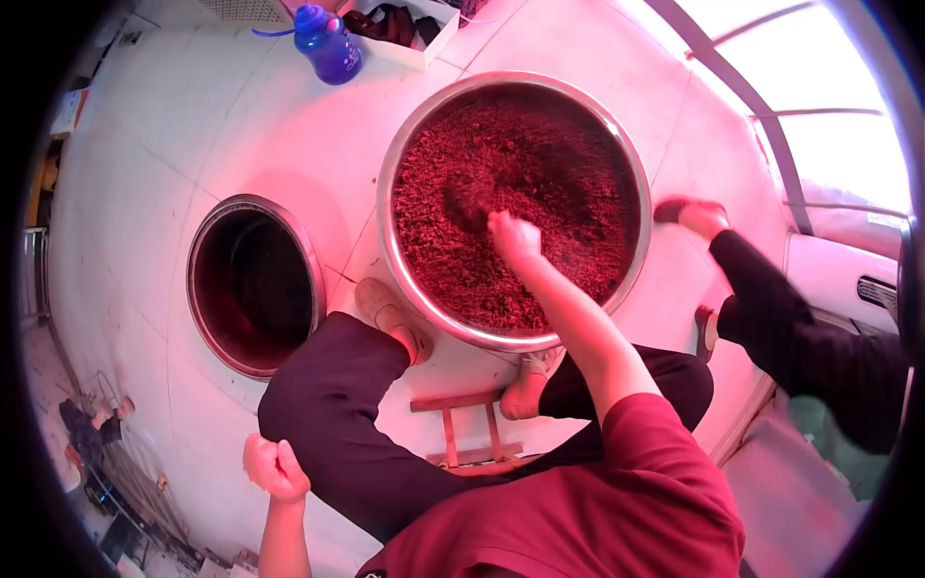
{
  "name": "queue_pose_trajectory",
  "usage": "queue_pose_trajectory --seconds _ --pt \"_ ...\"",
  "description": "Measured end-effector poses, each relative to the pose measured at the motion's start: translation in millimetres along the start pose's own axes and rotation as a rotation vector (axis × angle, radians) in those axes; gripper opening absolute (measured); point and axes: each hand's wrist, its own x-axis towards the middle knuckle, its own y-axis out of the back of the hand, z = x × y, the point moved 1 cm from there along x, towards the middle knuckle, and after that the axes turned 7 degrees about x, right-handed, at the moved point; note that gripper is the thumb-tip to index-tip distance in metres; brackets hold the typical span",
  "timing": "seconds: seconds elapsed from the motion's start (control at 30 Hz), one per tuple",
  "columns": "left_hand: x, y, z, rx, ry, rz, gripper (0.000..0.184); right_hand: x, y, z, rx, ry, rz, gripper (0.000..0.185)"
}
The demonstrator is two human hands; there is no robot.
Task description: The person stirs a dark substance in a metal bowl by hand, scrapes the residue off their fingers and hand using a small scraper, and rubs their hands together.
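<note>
A large round metal pot (387,236) stands on the floor in front of me, filled with dark reddish crumbly grains (453,279). My right hand (516,239) reaches over its middle with the fingers closed. From that fist a dark round-headed tool (472,191) extends into the grains; it is blurred, and its exact kind does not show. Off to the side, my left hand (277,468) is curled into a fist beside my left thigh, with nothing visible in it.
A smaller dark pot (198,279) stands left of the big one. Behind are a blue bottle (330,46) and a white box (424,53) of dark items. A wooden stool (453,433) is under me. Another person's legs (780,299) are at the right.
</note>
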Motion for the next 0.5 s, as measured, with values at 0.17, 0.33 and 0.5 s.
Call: queue_pose_trajectory --seconds 0.17,0.33,0.5 --pt "18.1 -3.6 13.1 0.068 -0.137 -0.021 0.031 -55.0 78.2 23.0 -0.006 -0.042 -0.095 0.029" --pt "20.7 0.0 18.5 0.036 -0.184 -0.031 0.030 -96.0 122.9 143.2 -0.015 -0.402 -0.072 0.038" --pt "27.4 -0.7 14.8 0.032 -0.223 -0.052 0.029 -35.3 63.7 132.0 0.097 -0.580 -0.193 0.038"
